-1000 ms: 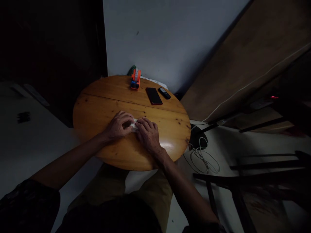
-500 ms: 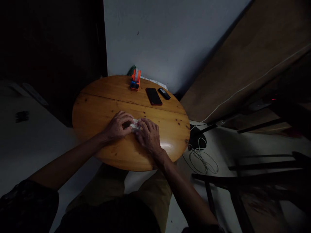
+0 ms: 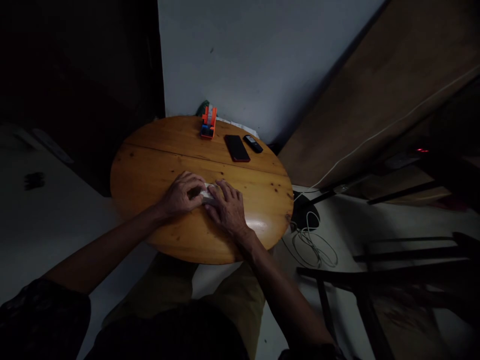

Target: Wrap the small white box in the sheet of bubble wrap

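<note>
A small pale, flat-sided packet (image 3: 207,199) lies between my hands over the middle of the wooden table; its kind is too dark and covered to tell. My left hand (image 3: 184,193) pinches its left end between thumb and curled fingers. From the right, my right hand (image 3: 228,207) lies over the packet, with its fingertips on the top face and its thumb at the near side. The fingers of the right hand hide the packet's right part.
An orange tape dispenser (image 3: 209,122) stands at the round table's (image 3: 142,165) far edge. Right of it lie a black smartphone with a red edge (image 3: 237,148) and a small keypad phone (image 3: 253,144). Cables (image 3: 313,245) coil on the floor at right, near dark chair frames (image 3: 360,280).
My right hand has shifted slightly left, its fingers moving further over the packet. The packet's top shows less, and its grey near side shows more. My left hand keeps its hold.
</note>
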`<state>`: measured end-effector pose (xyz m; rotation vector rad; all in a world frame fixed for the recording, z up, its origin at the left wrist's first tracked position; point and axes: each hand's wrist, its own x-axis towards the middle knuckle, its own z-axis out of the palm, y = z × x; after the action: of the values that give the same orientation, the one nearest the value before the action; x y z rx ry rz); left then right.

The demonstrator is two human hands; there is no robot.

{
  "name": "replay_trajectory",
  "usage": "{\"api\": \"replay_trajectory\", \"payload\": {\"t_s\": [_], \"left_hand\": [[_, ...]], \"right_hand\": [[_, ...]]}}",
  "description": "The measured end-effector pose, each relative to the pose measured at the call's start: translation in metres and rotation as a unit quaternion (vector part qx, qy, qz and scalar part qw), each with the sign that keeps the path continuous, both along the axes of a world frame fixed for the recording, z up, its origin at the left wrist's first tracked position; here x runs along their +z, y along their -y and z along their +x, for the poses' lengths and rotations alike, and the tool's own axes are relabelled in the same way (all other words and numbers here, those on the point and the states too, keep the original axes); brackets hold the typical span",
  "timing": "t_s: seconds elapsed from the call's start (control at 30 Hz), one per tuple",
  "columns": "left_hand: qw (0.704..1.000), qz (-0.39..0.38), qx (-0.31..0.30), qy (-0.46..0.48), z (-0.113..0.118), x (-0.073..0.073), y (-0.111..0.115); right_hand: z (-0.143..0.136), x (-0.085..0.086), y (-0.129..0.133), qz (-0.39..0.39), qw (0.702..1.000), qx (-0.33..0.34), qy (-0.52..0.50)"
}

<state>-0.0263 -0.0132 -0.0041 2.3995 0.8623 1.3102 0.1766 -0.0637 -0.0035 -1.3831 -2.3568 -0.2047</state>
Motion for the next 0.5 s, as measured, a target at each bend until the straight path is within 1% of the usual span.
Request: {"api": "replay_trajectory", "payload": {"t_s": [0.23, 0.5], "left_hand": [[1.000, 0.013, -0.003, 0.006, 0.0001, -0.0014, -0.0012], [1.000, -0.004, -0.005, -0.001, 0.0000, 0.0012, 0.0002]], "right_hand": [[0.0012, 0.0011, 0.0012, -0.007, 1.000, 0.007, -0.018], [0.0018, 0.0010, 0.0005, -0.015, 0.999, 0.006, -0.042]]}}
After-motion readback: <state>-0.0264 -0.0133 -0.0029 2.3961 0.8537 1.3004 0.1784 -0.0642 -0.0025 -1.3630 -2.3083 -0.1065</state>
